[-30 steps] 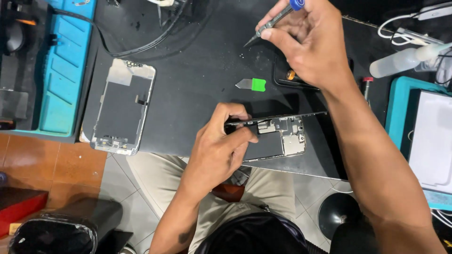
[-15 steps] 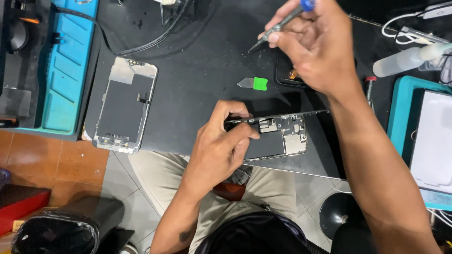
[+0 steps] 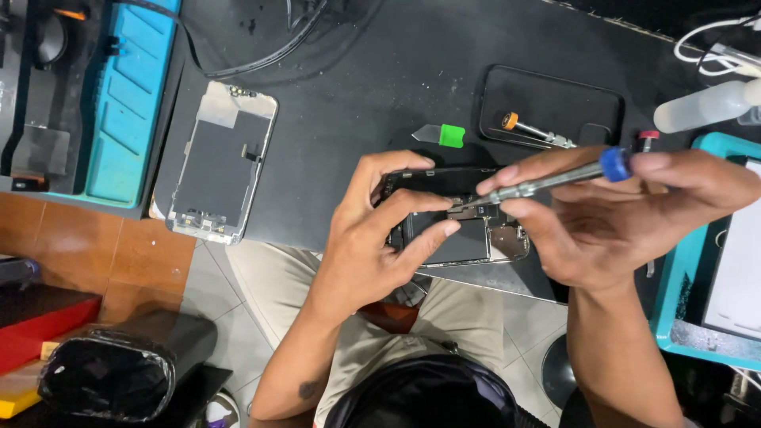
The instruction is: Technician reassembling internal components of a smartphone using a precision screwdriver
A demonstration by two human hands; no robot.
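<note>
Screwdriver (image 3: 555,178) cap blue – pry tool (image 3: 441,135) green, tray (image 3: 131,95) turq.

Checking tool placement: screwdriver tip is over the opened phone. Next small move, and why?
Probably seat the tip squarely, then turn. The right hand holds the screwdriver slanted, its tip by the connector area at the top of the opened phone, which the left hand pins to the mat. Whether the tip sits in a screw cannot be told.

Opened phone body (image 3: 456,230): 1. Detached phone screen (image 3: 216,162): 1. Screwdrivers: 2, blue-capped (image 3: 547,181), orange-capped (image 3: 535,129). Green-handled pry tool (image 3: 441,135): 1. Clear squeeze bottle (image 3: 705,105): 1.
</note>
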